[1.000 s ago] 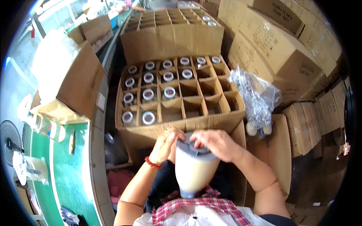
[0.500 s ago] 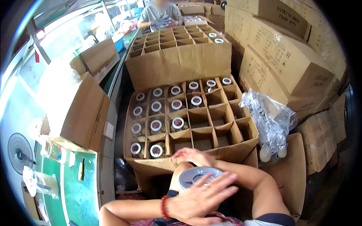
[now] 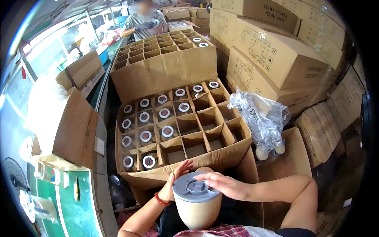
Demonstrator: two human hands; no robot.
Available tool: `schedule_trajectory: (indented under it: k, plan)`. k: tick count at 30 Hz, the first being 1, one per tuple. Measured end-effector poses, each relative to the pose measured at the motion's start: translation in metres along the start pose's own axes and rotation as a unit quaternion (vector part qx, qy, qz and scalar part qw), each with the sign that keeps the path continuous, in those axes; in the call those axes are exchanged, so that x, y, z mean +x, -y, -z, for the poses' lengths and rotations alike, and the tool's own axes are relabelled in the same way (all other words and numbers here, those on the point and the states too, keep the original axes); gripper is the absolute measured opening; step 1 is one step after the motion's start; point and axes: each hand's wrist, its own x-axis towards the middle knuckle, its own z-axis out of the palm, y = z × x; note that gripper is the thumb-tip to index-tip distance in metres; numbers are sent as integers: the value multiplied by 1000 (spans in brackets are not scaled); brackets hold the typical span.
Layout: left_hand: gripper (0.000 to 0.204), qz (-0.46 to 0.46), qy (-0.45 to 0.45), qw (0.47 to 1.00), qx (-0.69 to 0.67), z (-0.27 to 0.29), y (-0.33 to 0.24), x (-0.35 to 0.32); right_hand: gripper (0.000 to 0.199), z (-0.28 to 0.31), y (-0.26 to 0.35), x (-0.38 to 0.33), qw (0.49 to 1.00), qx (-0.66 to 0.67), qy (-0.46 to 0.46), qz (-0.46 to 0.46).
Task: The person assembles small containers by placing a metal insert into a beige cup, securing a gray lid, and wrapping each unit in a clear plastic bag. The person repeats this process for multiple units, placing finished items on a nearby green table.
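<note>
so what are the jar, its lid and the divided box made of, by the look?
Jar: probably frosted plastic or glass, cream and matte with a soft sheen; can't tell which. Lid: grey moulded plastic, matte, with crisp raised ribs. Divided box: brown corrugated cardboard, dull and creased, with thin slotted partitions.

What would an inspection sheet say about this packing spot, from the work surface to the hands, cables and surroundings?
Surface: green workbench at the person's left, partly covered.
Job's things: cream jar with grey lid held upright near the body; divided carton ahead, its left cells filled with capped jars, right cells empty.
Clutter: crumpled clear plastic bag with two jars beside the carton; open cardboard box at left.
Hands: left hand against the jar's far side; right hand flat on the lid.
Cables: nothing seen.
Surroundings: second divided carton behind; stacked sealed cartons at right; another person working at the far end.
</note>
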Motion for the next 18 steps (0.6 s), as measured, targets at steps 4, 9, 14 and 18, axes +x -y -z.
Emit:
schedule_trajectory:
  k: [4, 9, 14, 18]
  plan:
    - [89, -129, 27, 953, 274, 4, -13, -3, 54, 17, -30, 37, 995, 87, -4, 38]
    - [104, -199, 75, 839, 500, -68, -106, -2, 65, 33, -93, 130, 939, 267, 207, 67]
    - [97, -248, 298, 858, 338, -125, -118, 22, 61, -3, -103, 195, 930, 265, 253, 42]
    - [88, -226, 267, 900, 258, -71, -147, 20, 51, 44, -87, 144, 982, 183, -18, -39]
